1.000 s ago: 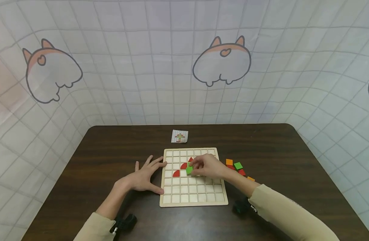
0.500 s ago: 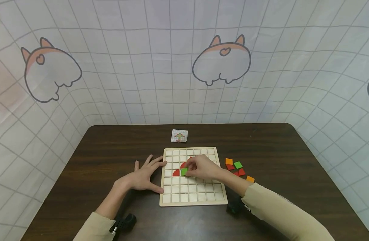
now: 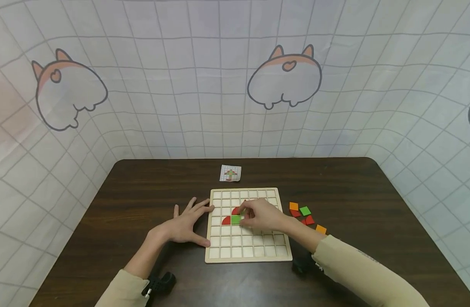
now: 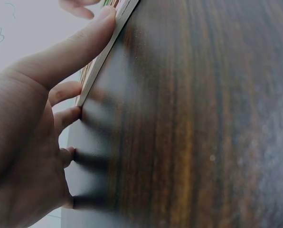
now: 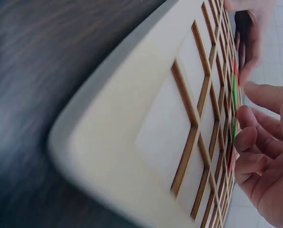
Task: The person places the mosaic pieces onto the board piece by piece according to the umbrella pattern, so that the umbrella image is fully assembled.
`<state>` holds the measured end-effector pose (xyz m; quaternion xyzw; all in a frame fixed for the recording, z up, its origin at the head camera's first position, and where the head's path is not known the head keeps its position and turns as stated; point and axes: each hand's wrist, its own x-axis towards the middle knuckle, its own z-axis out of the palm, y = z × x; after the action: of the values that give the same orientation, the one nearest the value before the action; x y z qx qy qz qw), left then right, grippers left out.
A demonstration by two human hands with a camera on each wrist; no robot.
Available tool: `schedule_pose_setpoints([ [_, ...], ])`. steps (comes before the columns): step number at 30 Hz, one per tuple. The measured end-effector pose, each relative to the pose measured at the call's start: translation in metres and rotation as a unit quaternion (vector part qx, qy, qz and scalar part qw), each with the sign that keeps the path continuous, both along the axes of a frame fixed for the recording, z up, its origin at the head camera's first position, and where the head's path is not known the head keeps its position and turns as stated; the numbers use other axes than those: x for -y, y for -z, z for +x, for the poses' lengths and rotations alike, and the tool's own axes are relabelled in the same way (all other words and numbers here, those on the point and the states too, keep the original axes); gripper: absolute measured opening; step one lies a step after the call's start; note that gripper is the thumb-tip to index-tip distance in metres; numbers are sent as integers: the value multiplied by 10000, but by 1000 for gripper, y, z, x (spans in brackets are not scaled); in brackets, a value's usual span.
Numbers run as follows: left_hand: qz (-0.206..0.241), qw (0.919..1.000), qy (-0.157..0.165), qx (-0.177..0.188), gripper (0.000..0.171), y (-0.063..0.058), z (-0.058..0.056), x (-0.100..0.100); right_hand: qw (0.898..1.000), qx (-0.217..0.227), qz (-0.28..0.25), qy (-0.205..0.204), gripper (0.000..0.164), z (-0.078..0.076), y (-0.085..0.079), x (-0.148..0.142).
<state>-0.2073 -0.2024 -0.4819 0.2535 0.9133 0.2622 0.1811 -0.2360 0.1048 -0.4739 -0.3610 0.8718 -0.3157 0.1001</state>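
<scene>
A wooden grid board [image 3: 250,259] lies on the table. My left hand [image 3: 183,226] is spread along its left edge, thumb and a fingertip touching the rim. Over the board's middle, my right hand [image 3: 263,215] has thumb and index finger apart, beside a green square tile [image 3: 235,219] lying in a cell. In the right wrist view, the thumb [image 5: 265,96] is close to the green tile, and nothing shows pinched. Left of the green tile sits a red quarter-round tile [image 3: 226,220]; another red tile [image 3: 235,210] is just above. The right hand partly hides other pieces.
Right of the board lie loose tiles: an orange square [image 3: 293,206], a green square [image 3: 305,211], several red pieces [image 3: 309,219] and another orange tile [image 3: 321,229]. A small pattern card [image 3: 230,173] lies behind the board. Patterned cloth hangs beyond the dark table [image 3: 162,179].
My right hand has moved the green tile left into the cell beside the red quarter-round, then let go of it. My left hand keeps its place at the board's edge.
</scene>
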Motion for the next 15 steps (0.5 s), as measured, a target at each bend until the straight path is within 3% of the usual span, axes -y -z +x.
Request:
schedule_pose_setpoints([
  [6,-22,10000,-51,47,103,0,1,-1,9994,37,-328,65,10,-3,-2,-30],
  [15,-82,9999,-116,23,103,-3,1,-3,9959,270,-309,812,16,-14,-7,-76],
])
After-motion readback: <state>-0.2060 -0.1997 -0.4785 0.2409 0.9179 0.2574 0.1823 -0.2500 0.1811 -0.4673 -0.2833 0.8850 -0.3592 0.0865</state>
